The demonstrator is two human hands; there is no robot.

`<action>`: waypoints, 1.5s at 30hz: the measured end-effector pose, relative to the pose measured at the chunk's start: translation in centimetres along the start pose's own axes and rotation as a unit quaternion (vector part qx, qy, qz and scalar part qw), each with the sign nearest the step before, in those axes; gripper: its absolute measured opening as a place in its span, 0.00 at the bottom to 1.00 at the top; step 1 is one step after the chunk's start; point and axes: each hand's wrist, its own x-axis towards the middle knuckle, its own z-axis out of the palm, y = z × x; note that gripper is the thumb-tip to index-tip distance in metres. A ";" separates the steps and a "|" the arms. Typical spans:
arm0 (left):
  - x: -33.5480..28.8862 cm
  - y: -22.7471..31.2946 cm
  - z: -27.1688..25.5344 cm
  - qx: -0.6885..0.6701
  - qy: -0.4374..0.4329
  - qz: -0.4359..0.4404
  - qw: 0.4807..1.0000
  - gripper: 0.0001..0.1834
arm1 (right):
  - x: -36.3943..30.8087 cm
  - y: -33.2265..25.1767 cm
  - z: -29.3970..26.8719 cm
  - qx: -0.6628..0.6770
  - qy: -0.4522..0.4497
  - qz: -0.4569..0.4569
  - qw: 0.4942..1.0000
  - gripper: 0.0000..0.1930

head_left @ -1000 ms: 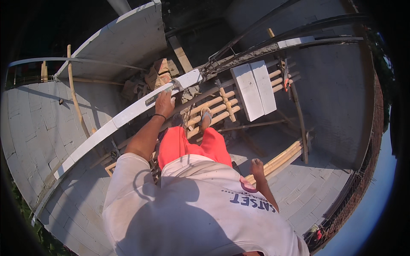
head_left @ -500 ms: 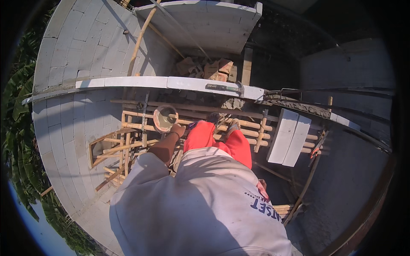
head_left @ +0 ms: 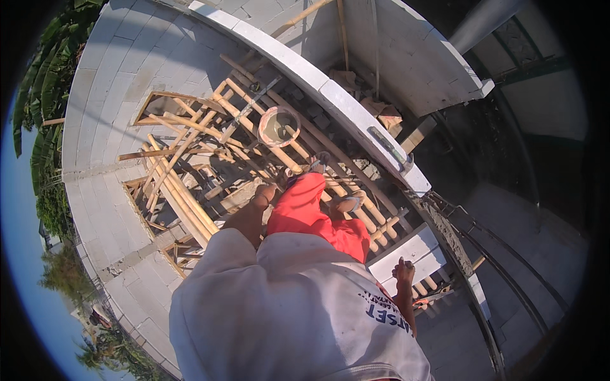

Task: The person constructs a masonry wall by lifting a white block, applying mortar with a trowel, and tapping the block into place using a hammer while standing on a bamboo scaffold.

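My left hand (head_left: pixel 265 192) hangs beside my left knee, over the bamboo scaffold; its fingers are small and shaded, so I cannot see how they are set. Apart from it, farther out, a round bucket (head_left: pixel 262 129) of grey mortar rests on the bamboo poles (head_left: pixel 279 153). My right hand (head_left: pixel 403 272) is raised, fingers curled closed, over two white wall blocks (head_left: pixel 416 257) lying side by side at my right. Whatever those fingers hold, if anything, is too small to make out. My feet (head_left: pixel 348 203) stand on the poles.
A narrow wall of white blocks (head_left: pixel 346 101) runs diagonally ahead, with a long-handled, hammer-like tool (head_left: pixel 389 147) on top. Its right part carries rough mortar (head_left: pixel 438 222). Timber-framed openings (head_left: pixel 143 114) and bamboo props stand left. An orange-handled tool (head_left: pixel 438 298) lies beyond the blocks.
My view has turned, so the wall now slants down to the right. My left hand has come away from the bucket and back toward my knee. My right hand has come into view.
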 end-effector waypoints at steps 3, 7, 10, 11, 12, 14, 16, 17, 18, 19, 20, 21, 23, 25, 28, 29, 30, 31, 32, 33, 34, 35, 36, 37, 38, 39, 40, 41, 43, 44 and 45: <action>1.2 -1.8 -0.9 -0.122 -0.049 -0.060 0.989 0.23 | 0.6 -3.1 4.1 -0.034 -0.051 -0.033 0.998 0.13; 4.3 3.6 -1.2 -0.364 -0.061 -0.251 0.895 0.25 | -0.1 -6.7 10.2 -0.079 -0.093 -0.070 0.990 0.15; 8.0 4.6 -1.5 -0.413 -0.035 -0.253 0.874 0.32 | -2.0 -8.6 15.2 -0.133 -0.133 -0.100 0.977 0.17; 10.0 5.6 -1.3 -0.437 -0.063 -0.256 0.860 0.34 | -1.1 -8.1 16.1 -0.143 -0.146 -0.105 0.973 0.17; 12.1 6.5 -1.1 -0.460 -0.090 -0.260 0.844 0.37 | -0.3 -7.1 16.6 -0.154 -0.159 -0.107 0.969 0.17; 16.5 5.3 0.3 -0.516 -0.109 -0.285 0.800 0.40 | 0.6 -6.2 18.8 -0.171 -0.147 -0.032 0.974 0.15; 20.8 2.2 1.9 -0.572 -0.088 -0.317 0.751 0.41 | 0.6 -7.0 21.7 -0.261 -0.133 0.030 0.956 0.15; 22.7 0.6 2.3 -0.592 -0.085 -0.350 0.722 0.42 | 0.5 -7.0 22.8 -0.274 -0.138 0.039 0.951 0.15; 24.5 1.8 4.3 -0.605 -0.075 -0.354 0.709 0.42 | 1.0 -7.1 23.2 -0.288 -0.123 0.044 0.949 0.14; 26.2 2.9 5.1 -0.618 -0.057 -0.352 0.701 0.42 | 1.6 -7.3 23.9 -0.297 -0.118 0.047 0.947 0.14; 28.3 3.5 6.3 -0.634 -0.052 -0.350 0.688 0.42 | 2.1 -7.5 24.4 -0.281 -0.100 0.009 0.955 0.13; 30.7 2.7 6.5 -0.649 -0.035 -0.344 0.677 0.43 | 2.4 -7.6 25.1 -0.262 -0.095 -0.031 0.960 0.13; 35.4 1.1 7.1 -0.678 -0.010 -0.332 0.656 0.44 | 4.1 -6.7 26.2 -0.279 -0.051 -0.238 0.929 0.10; 38.4 0.2 7.9 -0.703 -0.037 -0.308 0.639 0.45 | 3.5 -12.8 29.2 -0.407 0.118 -0.377 0.824 0.09; 42.2 -11.6 -2.2 -0.712 -0.001 -0.299 0.636 0.40 | 1.9 -23.0 34.7 -0.356 0.171 -0.415 0.819 0.12; 41.0 -3.9 8.1 -0.719 -0.087 -0.361 0.588 0.37 | 2.1 -25.3 32.7 -0.428 0.258 -0.422 0.756 0.15; 41.3 -5.5 6.5 -0.715 -0.173 -0.218 0.641 0.38 | 2.8 -26.4 31.6 -0.425 0.255 -0.464 0.734 0.19; 40.0 0.7 10.7 -0.686 -0.061 -0.315 0.652 0.30 | 3.3 -28.0 30.4 -0.470 0.292 -0.527 0.645 0.22; 40.0 0.8 9.9 -0.672 -0.074 -0.286 0.680 0.27 | 3.6 -29.2 30.5 -0.472 0.295 -0.525 0.643 0.25; 39.9 0.8 9.3 -0.656 -0.086 -0.255 0.706 0.30 | 4.0 -29.9 30.4 -0.514 0.292 -0.508 0.627 0.28; 41.7 -2.0 6.2 -0.694 -0.097 -0.193 0.687 0.36 | 4.9 -30.5 31.2 -0.518 0.248 -0.488 0.657 0.28; 42.1 -2.3 5.8 -0.674 -0.108 -0.156 0.714 0.34 | 5.9 -30.1 30.5 -0.547 0.217 -0.461 0.664 0.30; 42.0 -1.7 5.8 -0.634 -0.096 -0.175 0.747 0.35 | 6.8 -29.6 29.8 -0.530 0.186 -0.457 0.689 0.30; 42.6 -2.2 4.3 -0.635 -0.105 -0.180 0.744 0.37 | 7.6 -29.1 29.4 -0.521 0.156 -0.450 0.708 0.30; 42.6 -1.9 3.5 -0.631 -0.095 -0.175 0.750 0.37 | 8.1 -29.1 29.1 -0.522 0.157 -0.473 0.692 0.31; 42.0 -0.9 3.6 -0.603 -0.112 -0.153 0.775 0.43 | 8.1 -29.1 28.5 -0.534 0.168 -0.476 0.678 0.31; 40.7 0.5 4.1 -0.559 -0.108 -0.165 0.806 0.43 | 8.4 -28.7 27.3 -0.533 0.189 -0.481 0.670 0.31; 40.5 0.2 2.3 -0.533 -0.121 -0.157 0.822 0.42 | 8.6 -29.1 27.2 -0.531 0.190 -0.470 0.679 0.30; 40.0 -0.8 -1.9 -0.517 -0.138 -0.193 0.822 0.38 | 8.7 -30.7 27.5 -0.572 0.171 -0.457 0.659 0.27; 37.5 0.3 -2.3 -0.475 -0.153 -0.175 0.849 0.37 | 8.7 -30.2 26.6 -0.570 0.157 -0.454 0.666 0.26; 35.2 0.8 -3.6 -0.432 -0.164 -0.151 0.874 0.36 | 9.7 -29.1 25.6 -0.559 0.152 -0.493 0.649 0.25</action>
